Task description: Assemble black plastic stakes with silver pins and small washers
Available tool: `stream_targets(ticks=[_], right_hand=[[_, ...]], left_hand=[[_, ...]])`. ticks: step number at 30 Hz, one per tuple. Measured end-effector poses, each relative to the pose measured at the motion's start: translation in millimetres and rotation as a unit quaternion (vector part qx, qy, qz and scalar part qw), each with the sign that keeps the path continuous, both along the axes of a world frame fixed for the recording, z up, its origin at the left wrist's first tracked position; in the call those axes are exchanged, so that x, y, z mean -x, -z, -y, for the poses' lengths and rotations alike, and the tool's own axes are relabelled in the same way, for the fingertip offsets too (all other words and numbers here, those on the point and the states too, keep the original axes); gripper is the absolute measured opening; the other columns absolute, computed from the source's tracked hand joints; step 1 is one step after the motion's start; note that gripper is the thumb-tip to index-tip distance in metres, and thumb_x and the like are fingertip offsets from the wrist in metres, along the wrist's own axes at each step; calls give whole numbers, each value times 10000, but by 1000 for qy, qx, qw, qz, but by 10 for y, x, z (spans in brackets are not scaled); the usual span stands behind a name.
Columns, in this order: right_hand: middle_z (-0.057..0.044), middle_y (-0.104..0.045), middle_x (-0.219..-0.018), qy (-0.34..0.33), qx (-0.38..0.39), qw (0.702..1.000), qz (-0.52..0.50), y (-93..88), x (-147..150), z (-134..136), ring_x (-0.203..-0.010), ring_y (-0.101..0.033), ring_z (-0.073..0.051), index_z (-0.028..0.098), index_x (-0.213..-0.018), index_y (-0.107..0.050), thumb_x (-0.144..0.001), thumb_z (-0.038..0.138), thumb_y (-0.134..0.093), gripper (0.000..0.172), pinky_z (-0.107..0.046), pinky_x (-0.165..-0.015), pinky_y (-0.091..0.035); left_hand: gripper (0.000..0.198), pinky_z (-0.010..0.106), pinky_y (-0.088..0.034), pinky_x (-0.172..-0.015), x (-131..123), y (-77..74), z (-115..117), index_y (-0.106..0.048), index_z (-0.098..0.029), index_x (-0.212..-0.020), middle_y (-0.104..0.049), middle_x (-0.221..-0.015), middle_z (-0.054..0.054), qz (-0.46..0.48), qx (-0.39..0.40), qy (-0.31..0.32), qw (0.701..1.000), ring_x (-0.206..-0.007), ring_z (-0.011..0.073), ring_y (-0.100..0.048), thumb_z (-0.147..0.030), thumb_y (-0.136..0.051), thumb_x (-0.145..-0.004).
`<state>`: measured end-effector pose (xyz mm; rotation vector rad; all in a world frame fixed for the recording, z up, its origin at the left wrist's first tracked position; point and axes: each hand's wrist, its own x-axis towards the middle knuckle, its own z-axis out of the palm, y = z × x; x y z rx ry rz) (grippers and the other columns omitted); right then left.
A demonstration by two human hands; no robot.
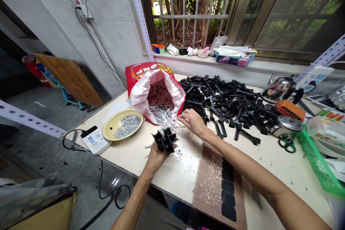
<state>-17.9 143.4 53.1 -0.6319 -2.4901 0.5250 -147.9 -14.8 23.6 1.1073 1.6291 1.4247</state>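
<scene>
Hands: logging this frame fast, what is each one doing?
Left hand: closed, holding a bundle of black plastic parts.
Right hand: fingers at the loose metal pins; whether it grips one cannot be told.

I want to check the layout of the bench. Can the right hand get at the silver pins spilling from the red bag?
Probably yes. The right hand already lies at the silver pins by the mouth of the red bag, with nothing between them. The left hand holds black parts nearer the table edge, out of the way.
</scene>
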Motion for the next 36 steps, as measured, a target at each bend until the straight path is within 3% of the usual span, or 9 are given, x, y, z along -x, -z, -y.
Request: stream_targets(ticks=[3, 6, 12, 16, 19, 21, 28, 31, 36], right_hand=[[-84, -616, -976, 35, -53, 979, 196, 268, 142, -86, -937, -511, -196, 174, -893, -677, -917, 264, -500, 200, -295, -784, -369], [-123, -606, -1014, 41, -58, 971, 228, 410, 236, -55, -963, -508, -217, 138, -907, -650, -906, 155, -435, 215, -314, -793, -359], [-73, -641, -933, 22, -42, 971, 235, 159, -26, -50, -825, -574, -185, 197, -1114, -592, -828, 81, -449, 340, -277, -700, -375], [8, -619, -808, -28, 95, 995, 4, -226, -195, -24, -691, -574, -124, 220, -1273, -474, -831, 124, -457, 453, -242, -665, -405], [36, -570, -750, -35, 211, 950, -225, -411, -158, 95, -650, -571, -105, 210, -1260, -436, -884, 240, -473, 379, -235, -643, -439], [35, -571, -760, -43, 233, 927, -289, -432, -93, 193, -672, -572, -104, 219, -1220, -461, -879, 275, -515, 349, -235, -649, -449], [-4, -647, -959, -88, 183, 949, -243, -297, -11, 348, -852, -597, -119, 240, -1132, -587, -889, 258, -543, 247, -259, -790, -466], [-33, -648, -1004, -63, 138, 963, -224, -181, -66, 338, -900, -591, -130, 204, -1052, -622, -912, 277, -524, 187, -279, -814, -460], [-24, -631, -782, -149, -30, 988, 26, 282, -19, 670, -754, -541, -143, 178, -819, -646, -901, 241, -543, 146, -283, -694, -424]], left_hand=[[455, 337, -517, -774, -3, -21, 14, -681, -168, -1018, -697, -851, 45, 12, -1, -6, 1000, -758, 201, -635, -216, -786, -579], [455, 297, -501, -707, -3, -39, 1, -679, -160, -994, -660, -747, 9, 58, 4, -24, 998, -680, 162, -598, -196, -798, -556], [458, 230, -423, -534, 70, -81, -29, -621, -160, -1045, -574, -710, -32, 211, -29, -25, 977, -540, 87, -509, -238, -770, -619], [430, 228, -415, -516, 83, -19, -74, -641, -125, -954, -571, -692, -19, 201, 3, -32, 979, -544, 89, -500, -240, -800, -571], [360, 235, -417, -511, 43, 25, -107, -634, -115, -829, -573, -672, -11, 178, 33, -27, 983, -546, 95, -495, -256, -811, -550], [351, 238, -421, -512, 2, 14, -121, -619, -118, -788, -572, -659, -13, 166, 47, -27, 985, -539, 95, -492, -267, -815, -537], [350, 241, -435, -537, -12, -97, -126, -633, -121, -790, -594, -684, -5, 149, 47, -24, 987, -566, 107, -511, -268, -816, -530], [368, 238, -438, -555, 100, -113, -73, -659, -119, -824, -609, -697, -1, 132, 23, -50, 990, -583, 110, -514, -276, -818, -531], [384, 236, -443, -614, 255, -124, 31, -685, -124, -834, -644, -716, 2, 79, 0, -109, 991, -643, 129, -543, -224, -829, -493]])
